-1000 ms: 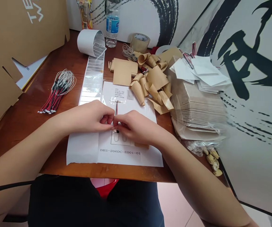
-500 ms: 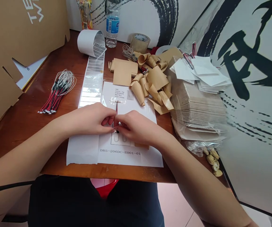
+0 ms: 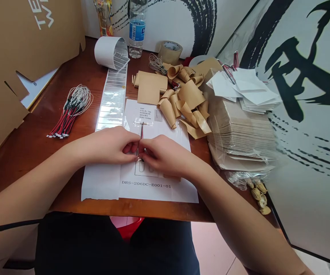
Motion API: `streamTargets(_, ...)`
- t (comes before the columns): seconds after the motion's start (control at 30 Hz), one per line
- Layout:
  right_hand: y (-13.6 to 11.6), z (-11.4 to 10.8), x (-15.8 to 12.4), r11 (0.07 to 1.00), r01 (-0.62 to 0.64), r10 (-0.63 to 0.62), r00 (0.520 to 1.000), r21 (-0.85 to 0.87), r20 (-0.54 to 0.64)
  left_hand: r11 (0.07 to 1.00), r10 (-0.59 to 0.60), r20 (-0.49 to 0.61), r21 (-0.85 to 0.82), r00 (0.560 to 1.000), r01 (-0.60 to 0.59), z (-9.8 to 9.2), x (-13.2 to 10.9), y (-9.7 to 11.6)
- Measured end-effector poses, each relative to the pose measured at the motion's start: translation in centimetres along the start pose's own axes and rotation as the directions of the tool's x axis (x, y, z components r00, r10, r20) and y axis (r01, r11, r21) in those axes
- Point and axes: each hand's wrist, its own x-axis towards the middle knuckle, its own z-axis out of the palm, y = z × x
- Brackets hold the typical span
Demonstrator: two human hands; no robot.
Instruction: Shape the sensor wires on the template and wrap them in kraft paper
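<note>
At the front of the table (image 3: 142, 211), we record both hands meeting over a printed sheet (image 3: 182, 194) marked DRS-206DC-E001-01. Our left hand (image 3: 116, 144) comes in from the left, our right hand (image 3: 166, 154) from the right, and their fingertips lie close together near the middle of the page. On each side the thumb and forefinger are set narrow at the wire (image 3: 142, 131); the contact is partly hidden, so we cannot tell which fingertips actually grip it. The wire, reddish and dark, lies over the sheet, running from a strip of clear tape (image 3: 147, 123) down to the fingers; its lower part is mostly covered.

Left of the sheet we note a label strip (image 3: 111, 101) leading back to its roll (image 3: 104, 52), and farther left a bundle of wires (image 3: 70, 110) with red and pale leads. Behind the sheet sit brown cards (image 3: 148, 91), with brown paper curls (image 3: 190, 94) to their right. A water bottle (image 3: 137, 31) stands at the back; right of the curls, white slips (image 3: 255, 87) rest on a plastic-wrapped stack (image 3: 243, 130).
</note>
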Motion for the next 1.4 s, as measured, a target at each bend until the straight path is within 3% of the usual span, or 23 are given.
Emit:
streamTargets(0.17,0.0,0.0,0.1,1.000,-0.006,0.006,1.000,-0.012,-0.006,1.000,0.006,0.027,-0.021,1.000,-0.006,-0.2,-0.2,0.0)
streamTargets(0.37,-0.1,0.0,0.0,1.000,-0.016,0.015,1.000,-0.022,-0.001,0.999,-0.029,-0.050,0.044,0.998,0.031,0.5,0.2,0.1)
streamTargets(0.87,-0.2,0.1,0.4,0.986,-0.138,0.143,0.989,0.092,-0.049,0.976,-0.217,-0.051,-0.017,0.975,0.216,0.9,0.7,0.5)
streamTargets(1.03,0.2,0.3,0.6,0.965,-0.207,0.230,0.963,0.162,-0.137,0.973,-0.232,-0.034,0.003,0.972,0.232,0.9,0.6,0.6)
streamTargets(1.17,0.7,0.3,0.7,0.965,-0.150,0.189,0.966,0.217,-0.176,0.974,-0.228,-0.027,0.005,0.973,0.228,0.7,0.6,0.6)
streamTargets(1.4,0.9,0.1,0.9,0.931,-0.171,0.245,0.947,0.324,-0.205,0.981,-0.173,0.027,-0.089,0.985,0.175,-0.1,0.1,0.7)
